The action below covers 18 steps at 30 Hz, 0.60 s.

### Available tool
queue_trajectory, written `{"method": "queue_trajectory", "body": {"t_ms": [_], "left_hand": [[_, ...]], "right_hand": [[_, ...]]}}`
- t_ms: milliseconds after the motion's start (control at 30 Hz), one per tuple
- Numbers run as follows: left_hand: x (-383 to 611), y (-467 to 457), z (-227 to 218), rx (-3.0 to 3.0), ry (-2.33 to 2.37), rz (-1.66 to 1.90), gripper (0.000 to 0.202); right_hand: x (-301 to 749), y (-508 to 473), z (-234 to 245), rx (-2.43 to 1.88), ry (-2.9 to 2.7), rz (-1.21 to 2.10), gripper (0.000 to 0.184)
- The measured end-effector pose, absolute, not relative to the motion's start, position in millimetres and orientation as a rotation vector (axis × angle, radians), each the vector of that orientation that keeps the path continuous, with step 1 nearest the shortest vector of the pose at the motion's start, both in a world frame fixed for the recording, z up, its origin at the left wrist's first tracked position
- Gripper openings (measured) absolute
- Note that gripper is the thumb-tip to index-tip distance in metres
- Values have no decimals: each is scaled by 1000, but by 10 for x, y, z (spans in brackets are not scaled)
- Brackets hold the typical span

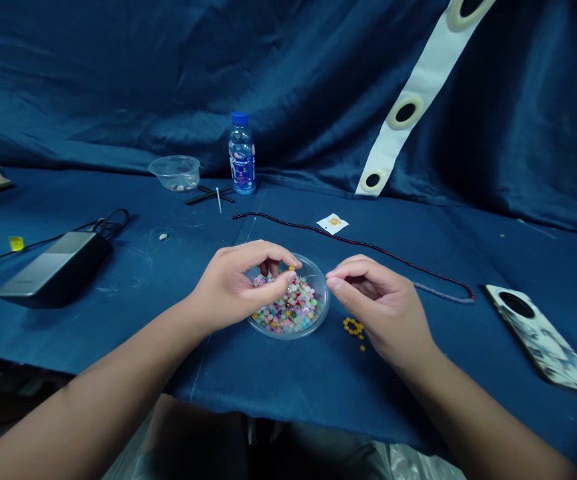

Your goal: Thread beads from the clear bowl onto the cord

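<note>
My left hand (248, 280) pinches a small yellow bead (292, 268) between thumb and forefinger, above the clear plastic bowl (324, 308). Mixed coloured beads (288, 313) fill the bottom of that bowl. To its right, my right hand (381, 297) has thumb and forefinger pressed together. A string of beads (383, 251), dark red with a pale greyish stretch (443, 294), curves round and runs in behind this hand; its end at the fingertips is too fine to make out. Several yellow beads (353, 327) lie on the cloth below my right hand, most in a small ring.
Behind stand a blue-capped bottle (242, 160) and a second clear bowl (174, 175), near black crossed sticks (211, 195). A small white packet (333, 223) touches the string. A grey-black device with a cord (55, 270) lies left, a patterned phone (543, 340) right.
</note>
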<state>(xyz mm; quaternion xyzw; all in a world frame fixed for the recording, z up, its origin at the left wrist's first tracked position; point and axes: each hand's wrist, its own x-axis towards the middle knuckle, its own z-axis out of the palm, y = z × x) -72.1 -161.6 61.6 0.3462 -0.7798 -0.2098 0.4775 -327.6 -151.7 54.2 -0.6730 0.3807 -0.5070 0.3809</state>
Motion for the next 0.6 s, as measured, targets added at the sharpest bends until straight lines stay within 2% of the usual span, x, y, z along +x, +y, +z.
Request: {"method": "queue_trajectory", "body": {"t_ms": [167,600], "left_hand": [[-704,-1603,635,824,-1902,-601,8],[-653,-1604,640,878,-1926,-506,9]], "right_hand": [[-3268,-1518,531,-1723,994,-1306,3],[-3204,-1539,571,-1628,1018,-1325,0]]}}
